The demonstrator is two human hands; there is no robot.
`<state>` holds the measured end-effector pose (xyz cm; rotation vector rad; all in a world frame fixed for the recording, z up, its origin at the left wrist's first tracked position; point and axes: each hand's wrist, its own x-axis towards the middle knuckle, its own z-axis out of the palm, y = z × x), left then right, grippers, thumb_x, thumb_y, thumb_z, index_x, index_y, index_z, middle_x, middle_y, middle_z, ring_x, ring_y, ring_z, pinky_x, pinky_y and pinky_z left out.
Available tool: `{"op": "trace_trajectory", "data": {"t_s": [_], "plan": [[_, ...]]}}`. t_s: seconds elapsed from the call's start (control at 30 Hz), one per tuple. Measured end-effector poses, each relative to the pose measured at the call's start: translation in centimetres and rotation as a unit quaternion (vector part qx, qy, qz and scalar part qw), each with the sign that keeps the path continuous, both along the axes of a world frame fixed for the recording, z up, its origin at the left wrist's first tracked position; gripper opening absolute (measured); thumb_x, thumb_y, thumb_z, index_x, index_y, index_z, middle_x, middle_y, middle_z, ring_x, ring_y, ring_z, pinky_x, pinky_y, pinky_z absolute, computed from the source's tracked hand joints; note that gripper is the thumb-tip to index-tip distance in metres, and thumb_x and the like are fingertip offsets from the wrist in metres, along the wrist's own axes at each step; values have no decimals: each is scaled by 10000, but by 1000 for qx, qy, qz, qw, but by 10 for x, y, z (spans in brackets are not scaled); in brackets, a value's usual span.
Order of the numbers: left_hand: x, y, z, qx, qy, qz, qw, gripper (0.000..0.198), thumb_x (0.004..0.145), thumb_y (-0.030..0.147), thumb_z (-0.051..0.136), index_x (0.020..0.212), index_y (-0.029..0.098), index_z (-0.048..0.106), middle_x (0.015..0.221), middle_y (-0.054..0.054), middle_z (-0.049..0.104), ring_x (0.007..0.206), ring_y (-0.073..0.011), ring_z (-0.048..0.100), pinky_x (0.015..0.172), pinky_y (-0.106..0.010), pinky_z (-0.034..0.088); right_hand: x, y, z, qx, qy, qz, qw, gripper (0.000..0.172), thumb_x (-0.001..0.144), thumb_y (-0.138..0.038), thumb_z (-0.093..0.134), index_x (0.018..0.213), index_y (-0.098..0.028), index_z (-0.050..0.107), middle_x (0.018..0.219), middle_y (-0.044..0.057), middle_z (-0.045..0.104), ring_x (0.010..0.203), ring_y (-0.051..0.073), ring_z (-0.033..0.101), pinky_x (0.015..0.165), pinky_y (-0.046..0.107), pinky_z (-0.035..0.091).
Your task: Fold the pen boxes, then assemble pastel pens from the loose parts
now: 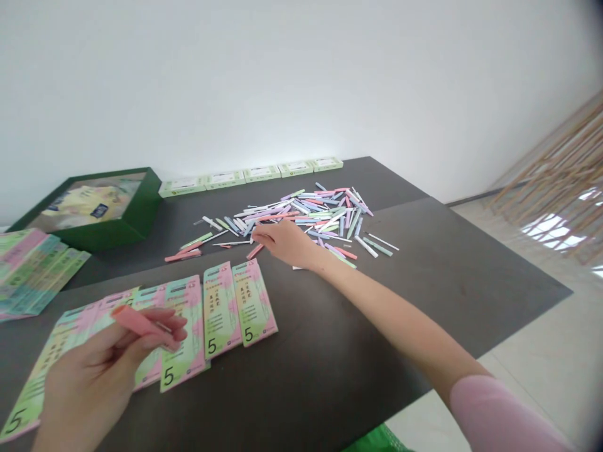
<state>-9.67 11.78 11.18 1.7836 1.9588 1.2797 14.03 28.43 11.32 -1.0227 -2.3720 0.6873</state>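
Note:
In the lower left, my left hand [94, 376] is closed around a coral-pink pen barrel [139, 321], its open end pointing up and left. My right hand [287, 243] reaches to the near edge of a pile of pen parts [311, 213] in pink, green, blue, lilac and white. Its fingers are pinched together, and the back of the hand hides what may be between them. A thin pen refill [230, 243] ends beside those fingertips; I cannot tell whether they touch it. Below my right hand lie narrow pink-and-green printed packets [254, 301] marked 5.
A green box [146, 210] with plastic-bagged contents stands at the back left. Several flat pale-green boxes [261, 173] line the wall. More printed packets [38, 270] are stacked at the left edge. The dark table [377, 339] ends at the right above a tiled floor.

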Motion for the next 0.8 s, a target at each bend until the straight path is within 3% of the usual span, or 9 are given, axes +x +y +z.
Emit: {"op": "trace_trajectory", "data": {"t_s": [0.1, 0.2, 0.4, 0.5, 0.57, 0.63, 0.7, 0.73, 0.8], "plan": [[1, -14, -11, -50, -16, -25, 998, 281, 700, 524, 605, 463, 384, 659, 607, 37, 731, 521, -284, 702, 421, -370, 581, -41, 36, -2, 9, -54, 43, 998, 194, 884, -108, 527, 790, -149, 692, 779, 81, 672, 817, 198, 610, 742, 283, 371], [7, -20, -19, -79, -35, -57, 995, 281, 709, 468, 590, 461, 359, 665, 585, 29, 731, 519, -264, 708, 448, -322, 583, -79, 46, -6, 9, -79, 79, 994, 167, 844, -83, 571, 740, -135, 692, 814, 109, 683, 848, 219, 617, 756, 300, 376], [0, -14, -32, -56, 75, -56, 994, 249, 785, 517, 606, 748, 308, 737, 709, 31, 774, 573, -210, 723, 480, -238, 552, -90, 13, -9, -23, -21, 162, 986, 324, 973, -347, 445, 937, -167, 711, 732, 23, 671, 634, 121, 549, 671, 264, 373], [-5, -4, -20, -23, 205, -97, 974, 436, 888, 598, 430, 890, 280, 729, 867, -14, 791, 705, -238, 743, 587, -294, 582, -69, -16, -12, -154, 114, 171, 966, 429, 907, -550, 497, 875, -168, 689, 714, 20, 657, 621, 124, 560, 648, 261, 399], [-4, 6, -4, -41, 315, -131, 939, 561, 945, 570, 253, 955, 260, 721, 924, -54, 784, 767, -276, 740, 603, -361, 583, -56, -34, -14, -324, 272, 126, 897, 480, 897, -609, 468, 899, -168, 660, 896, 60, 688, 701, 137, 605, 711, 280, 449], [2, 18, 14, -68, 418, -152, 893, 617, 969, 458, 136, 972, 249, 716, 943, -85, 771, 788, -313, 727, 557, -405, 557, -48, -51, -14, -498, 407, 35, 765, 531, 954, -610, 318, 1014, -176, 619, 983, 77, 684, 800, 152, 640, 796, 303, 477], [12, 30, 29, -86, 490, -167, 851, 605, 955, 318, 110, 982, 255, 711, 866, -96, 748, 710, -315, 703, 487, -400, 500, -47, -62, -11, -615, 476, -40, 628, 575, 997, -559, 161, 1078, -166, 573, 864, 69, 684, 801, 157, 653, 815, 311, 488], [18, 36, 34, -91, 505, -179, 840, 585, 938, 262, 125, 993, 268, 707, 821, -89, 729, 652, -304, 684, 458, -388, 467, -48, -66, -9, -648, 492, -59, 578, 595, 1006, -530, 107, 1072, -158, 566, 760, 53, 667, 744, 156, 648, 786, 305, 495], [28, 48, 38, -92, 469, -198, 856, 522, 915, 218, 194, 970, 300, 706, 752, -62, 686, 582, -268, 646, 451, -363, 434, -51, -70, -6, -677, 519, -63, 518, 644, 1007, -509, 52, 1039, -147, 583, 611, 25, 616, 608, 151, 610, 694, 287, 496]]}}
